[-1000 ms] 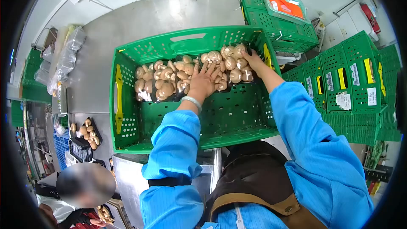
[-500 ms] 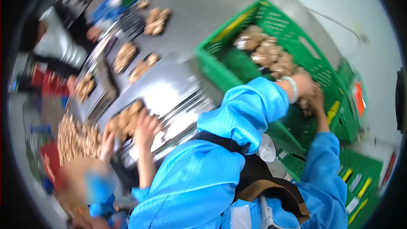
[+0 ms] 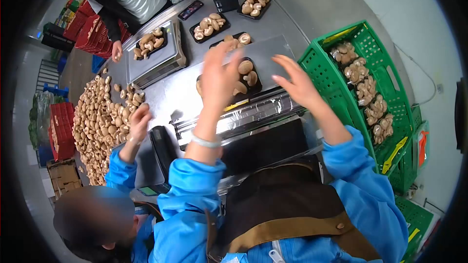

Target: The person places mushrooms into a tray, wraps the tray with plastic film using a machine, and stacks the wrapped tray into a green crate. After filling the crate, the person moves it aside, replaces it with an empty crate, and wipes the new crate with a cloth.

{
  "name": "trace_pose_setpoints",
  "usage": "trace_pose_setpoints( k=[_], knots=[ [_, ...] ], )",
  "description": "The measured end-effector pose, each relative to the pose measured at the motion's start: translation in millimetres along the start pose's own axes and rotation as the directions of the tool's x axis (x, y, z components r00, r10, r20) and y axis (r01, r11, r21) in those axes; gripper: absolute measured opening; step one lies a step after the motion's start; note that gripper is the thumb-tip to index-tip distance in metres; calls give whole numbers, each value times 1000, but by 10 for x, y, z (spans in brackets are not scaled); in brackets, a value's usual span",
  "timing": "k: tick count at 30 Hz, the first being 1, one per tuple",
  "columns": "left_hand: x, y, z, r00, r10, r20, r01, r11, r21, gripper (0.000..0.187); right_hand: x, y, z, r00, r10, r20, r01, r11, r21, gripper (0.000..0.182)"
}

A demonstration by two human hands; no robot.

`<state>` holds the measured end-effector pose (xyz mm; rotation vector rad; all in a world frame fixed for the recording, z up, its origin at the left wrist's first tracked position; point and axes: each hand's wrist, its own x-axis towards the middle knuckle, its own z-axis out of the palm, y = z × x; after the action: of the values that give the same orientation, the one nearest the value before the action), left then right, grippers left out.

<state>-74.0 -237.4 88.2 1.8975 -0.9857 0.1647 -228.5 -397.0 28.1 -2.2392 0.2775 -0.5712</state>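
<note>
The left hand [image 3: 219,80] and right hand [image 3: 301,87] look empty, fingers spread, near the mushroom tray [image 3: 250,79] just past the film wrapper [image 3: 239,121]. Its mushrooms sit loose and bumpy, so a quick knock from either hand could spill some onto the film wrapper.

Bright | glare on steel tbl [image 3: 170,95] | L hand [image 3: 219,79] blurred | fisheye, dk edges

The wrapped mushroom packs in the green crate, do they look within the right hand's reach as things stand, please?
Probably yes: the right hand looks empty and close, and the open green crate leaves the packs uncovered, with only its near wall to clear.
</note>
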Motion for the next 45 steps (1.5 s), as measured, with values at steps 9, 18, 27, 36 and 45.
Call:
trace_pose_setpoints(
  k=[9,18,27,36,45],
  knots=[
    [-531,-1214,36,960,-275,45,279,943,-182,28,254,-3,964,976,194,100,-185,978,-94,67],
    [-723,-1187,-687,932,-303,-198,270,947,-176,25,126,298,360,998,56,1,-55,991,-122,63],
    [-1925,-1044,-573,895,-436,-91,403,705,584,28,-717,327,423,973,194,-123,-229,824,-519,30],
    [-789,-640,-1646,709,-396,584,705,403,-583,13,-297,-68,-409,936,175,306,-343,250,905,27],
    [-110,-1781,-272,866,-379,325,423,903,-73,21,1060,763,833,981,189,-31,-188,981,48,17]
  ],
)
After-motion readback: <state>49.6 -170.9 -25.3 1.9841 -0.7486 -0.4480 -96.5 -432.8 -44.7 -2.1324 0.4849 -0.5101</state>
